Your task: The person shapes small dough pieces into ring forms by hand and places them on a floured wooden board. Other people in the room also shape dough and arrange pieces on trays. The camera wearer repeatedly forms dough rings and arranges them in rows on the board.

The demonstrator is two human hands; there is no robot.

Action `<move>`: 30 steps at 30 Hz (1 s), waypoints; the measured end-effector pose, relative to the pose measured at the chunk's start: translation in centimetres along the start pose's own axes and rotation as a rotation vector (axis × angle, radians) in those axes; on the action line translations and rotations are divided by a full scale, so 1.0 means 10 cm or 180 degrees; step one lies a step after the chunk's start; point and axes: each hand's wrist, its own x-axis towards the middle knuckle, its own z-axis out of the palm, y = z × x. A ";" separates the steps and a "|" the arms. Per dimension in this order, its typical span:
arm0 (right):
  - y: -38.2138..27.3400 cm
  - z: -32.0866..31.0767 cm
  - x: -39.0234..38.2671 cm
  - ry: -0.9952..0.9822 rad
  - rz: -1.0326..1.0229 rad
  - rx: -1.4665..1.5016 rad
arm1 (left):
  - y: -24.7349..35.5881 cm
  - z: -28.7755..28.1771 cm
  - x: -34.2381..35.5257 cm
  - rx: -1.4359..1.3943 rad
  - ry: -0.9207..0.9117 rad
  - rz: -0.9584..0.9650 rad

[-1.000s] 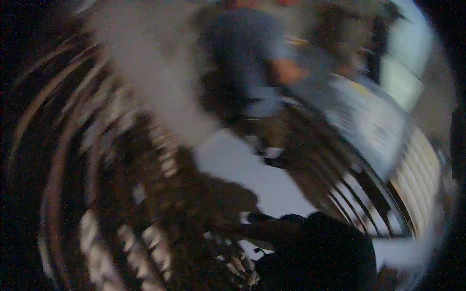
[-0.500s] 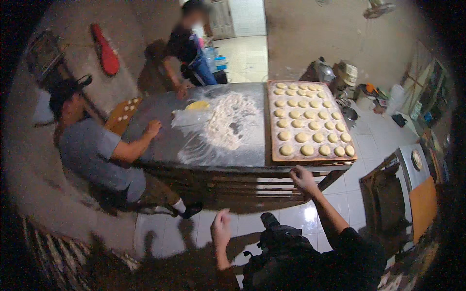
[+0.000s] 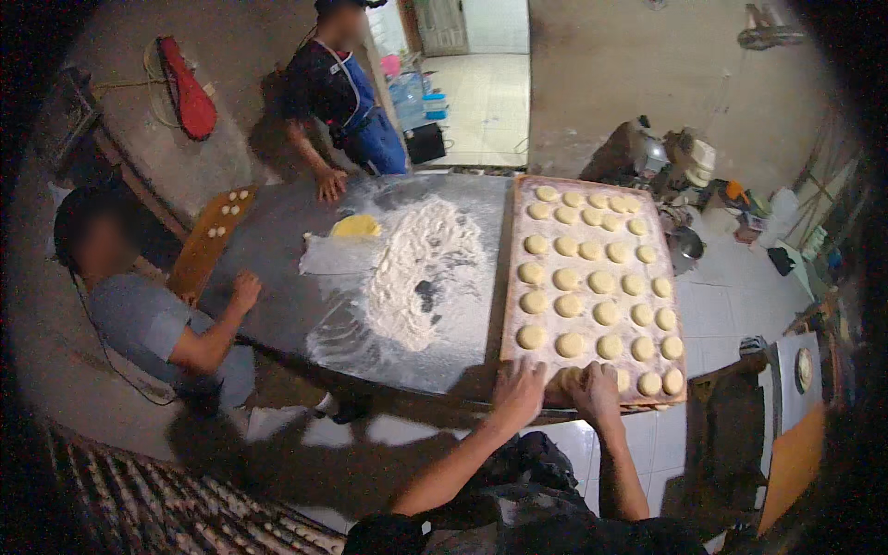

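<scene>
Both hands rest on the near edge of the wooden board of dough rounds along the tabletop's right edge: left hand spread flat, right hand seemingly clenched over a round. Press lightly, keeping rows apart.

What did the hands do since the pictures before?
Both hands came up to the near edge of the board of dough rounds. The left hand, low by the body before, now rests on that edge beside the right hand. The table, flour and the two other people stayed put.
</scene>
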 end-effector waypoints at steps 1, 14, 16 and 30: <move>-0.01 -0.03 0.05 -0.0266 0.0039 0.0127 | 0.00 -0.07 0.07 -0.0509 -0.0228 0.0116; -2.10 1.41 1.90 -0.1698 -0.1237 0.1809 | -2.66 -0.66 -0.14 -0.2143 0.0775 -0.1371; -2.47 2.01 2.08 -0.1592 -0.1425 0.1490 | -2.99 -0.62 -0.15 -0.1495 0.0594 -0.1208; -2.90 1.85 2.00 -0.2068 -0.0723 0.2823 | -3.30 -1.02 0.20 -0.3486 0.1164 -0.1765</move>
